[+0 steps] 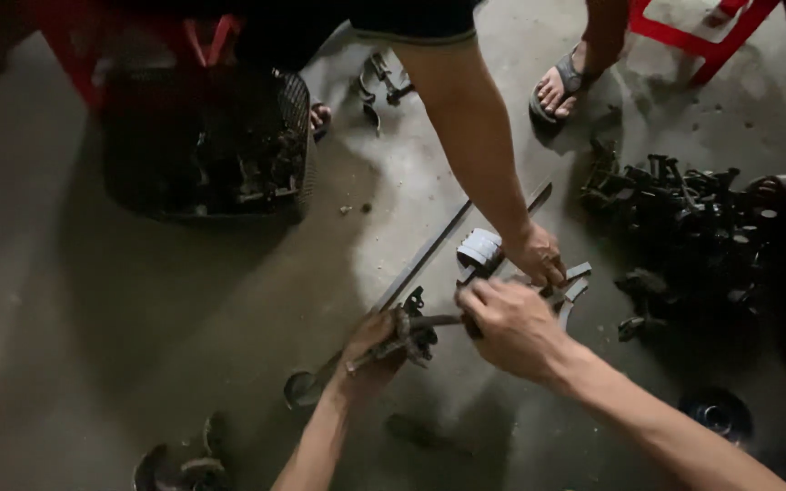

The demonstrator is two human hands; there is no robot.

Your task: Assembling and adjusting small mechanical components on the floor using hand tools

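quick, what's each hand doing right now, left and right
Left hand: closed around a greasy metal part.
Right hand: closed on the rod end of that part.

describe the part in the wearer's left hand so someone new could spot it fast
Start at the long flat metal bar lying diagonally on the concrete floor. At its lower end, the left hand grips a dark, greasy metal assembly with a rod pointing toward the right hand. Unlike the parts pile on the right, it is held off the floor.
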